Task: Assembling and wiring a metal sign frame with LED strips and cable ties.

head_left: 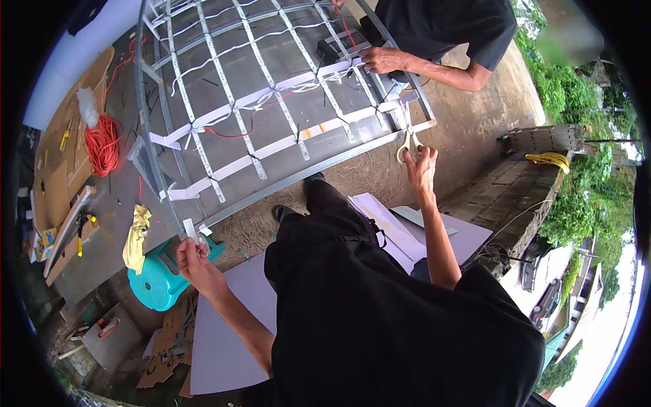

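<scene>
My right hand [422, 168] is closed around the pale handles of a pair of scissors [407, 141], whose blades point toward the near right corner of a metal frame [298, 178]. Pinched in my left hand [194, 261] is a short white strip [189, 228], close to the frame's near left corner. Across the frame run several rows of LED strips [244, 125], crossed by white flat bands [285, 152] and tied with dark ties. Thin red and white wires [237, 136] lie among them.
A co-worker's hand [382, 60] rests on the frame's right side. To the left are a coil of red wire [103, 146], a yellow cloth [137, 237] and a turquoise stool [152, 281]. White sheets [237, 319] lean near my legs; a block wall [488, 193] runs along the right.
</scene>
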Available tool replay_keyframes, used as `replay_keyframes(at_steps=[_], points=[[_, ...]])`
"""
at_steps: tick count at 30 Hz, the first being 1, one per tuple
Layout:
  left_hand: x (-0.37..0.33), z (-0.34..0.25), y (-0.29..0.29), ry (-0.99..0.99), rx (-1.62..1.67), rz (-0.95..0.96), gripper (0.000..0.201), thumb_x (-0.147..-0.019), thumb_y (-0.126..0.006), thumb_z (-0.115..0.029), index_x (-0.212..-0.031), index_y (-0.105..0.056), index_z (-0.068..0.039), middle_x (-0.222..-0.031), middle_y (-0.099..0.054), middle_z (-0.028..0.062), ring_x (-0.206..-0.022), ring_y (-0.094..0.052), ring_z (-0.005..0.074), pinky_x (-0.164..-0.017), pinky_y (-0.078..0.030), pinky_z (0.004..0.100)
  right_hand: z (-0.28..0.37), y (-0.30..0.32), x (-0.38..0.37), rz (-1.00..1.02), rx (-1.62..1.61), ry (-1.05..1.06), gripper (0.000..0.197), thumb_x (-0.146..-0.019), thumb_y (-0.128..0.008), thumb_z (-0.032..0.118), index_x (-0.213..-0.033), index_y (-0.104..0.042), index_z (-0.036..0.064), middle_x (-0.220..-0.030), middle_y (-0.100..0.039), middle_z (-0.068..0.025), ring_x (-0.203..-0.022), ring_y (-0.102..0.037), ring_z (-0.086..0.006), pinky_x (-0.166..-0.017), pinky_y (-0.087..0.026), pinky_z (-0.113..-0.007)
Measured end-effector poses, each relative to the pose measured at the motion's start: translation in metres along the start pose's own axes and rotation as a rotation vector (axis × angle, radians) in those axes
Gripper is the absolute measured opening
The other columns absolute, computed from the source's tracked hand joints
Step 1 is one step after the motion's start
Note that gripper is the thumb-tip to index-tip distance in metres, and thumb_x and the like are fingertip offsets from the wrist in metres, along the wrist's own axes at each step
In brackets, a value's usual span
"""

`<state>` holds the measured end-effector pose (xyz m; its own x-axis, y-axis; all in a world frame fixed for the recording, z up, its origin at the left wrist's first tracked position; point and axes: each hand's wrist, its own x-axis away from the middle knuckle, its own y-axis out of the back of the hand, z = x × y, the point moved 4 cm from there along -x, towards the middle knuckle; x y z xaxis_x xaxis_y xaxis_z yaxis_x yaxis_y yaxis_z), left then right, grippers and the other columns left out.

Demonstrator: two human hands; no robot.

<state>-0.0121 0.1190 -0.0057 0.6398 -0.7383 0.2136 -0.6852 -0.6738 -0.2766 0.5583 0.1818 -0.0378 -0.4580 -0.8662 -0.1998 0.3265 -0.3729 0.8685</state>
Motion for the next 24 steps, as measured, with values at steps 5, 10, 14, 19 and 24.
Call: replay_keyframes(at_steps=[5, 10, 14, 19, 24], points=[[0.006, 0.005, -0.042, 0.003, -0.033, 0.117, 0.003, -0.095, -0.064, -0.006, -0.095, -0.064, -0.004, -0.085, -0.059, -0.0001, -0.075, -0.052, 0.0076, -0.070, -0.042, 0.0248, -0.040, 0.003, -0.039, -0.071, 0.021, 0.026, 0.055, -0.083, -0.078, 0.026, -0.115, -0.051, -0.0103, -0.116, -0.048, -0.0297, -0.100, -0.055, -0.0458, -0.088, -0.048, -0.051], [0.021, 0.015, -0.089, 0.013, -0.085, 0.147, 0.006, -0.095, -0.063, -0.005, -0.099, -0.065, -0.001, -0.086, -0.060, 0.0006, -0.077, -0.053, 0.0080, -0.070, -0.042, 0.0249, -0.052, 0.008, -0.073, -0.074, 0.003, 0.090, 0.050, -0.082, -0.077, 0.021, -0.112, -0.053, -0.0108, -0.114, -0.051, -0.0297, -0.106, -0.053, -0.0444, -0.092, -0.047, -0.049], [0.040, 0.026, -0.136, 0.071, -0.098, 0.168, 0.006, -0.095, -0.063, -0.005, -0.099, -0.064, 0.000, -0.085, -0.059, 0.0016, -0.076, -0.053, 0.0089, -0.070, -0.043, 0.0245, -0.054, 0.014, -0.088, 0.009, -0.064, 0.043, 0.050, -0.080, -0.079, 0.023, -0.111, -0.056, -0.0081, -0.115, -0.054, -0.0270, -0.105, -0.056, -0.0423, -0.092, -0.049, -0.047], [0.060, 0.046, -0.186, 0.114, -0.137, 0.270, 0.007, -0.097, -0.063, -0.007, -0.100, -0.063, -0.002, -0.087, -0.061, 0.0021, -0.077, -0.055, 0.0100, -0.074, -0.045, 0.0255, -0.050, 0.022, -0.090, 0.052, -0.081, -0.046, 0.054, -0.077, -0.080, 0.030, -0.113, -0.058, -0.0043, -0.118, -0.056, -0.0243, -0.103, -0.061, -0.0415, -0.089, -0.051, -0.047], [0.084, 0.059, -0.240, 0.129, -0.209, 0.316, 0.007, -0.097, -0.063, -0.006, -0.097, -0.063, 0.000, -0.084, -0.059, 0.0015, -0.079, -0.053, 0.0094, -0.073, -0.043, 0.0247, -0.049, 0.028, -0.086, 0.046, -0.113, -0.068, 0.057, -0.078, -0.081, 0.033, -0.114, -0.055, -0.0012, -0.121, -0.055, -0.0224, -0.103, -0.061, -0.0420, -0.086, -0.051, -0.048]])
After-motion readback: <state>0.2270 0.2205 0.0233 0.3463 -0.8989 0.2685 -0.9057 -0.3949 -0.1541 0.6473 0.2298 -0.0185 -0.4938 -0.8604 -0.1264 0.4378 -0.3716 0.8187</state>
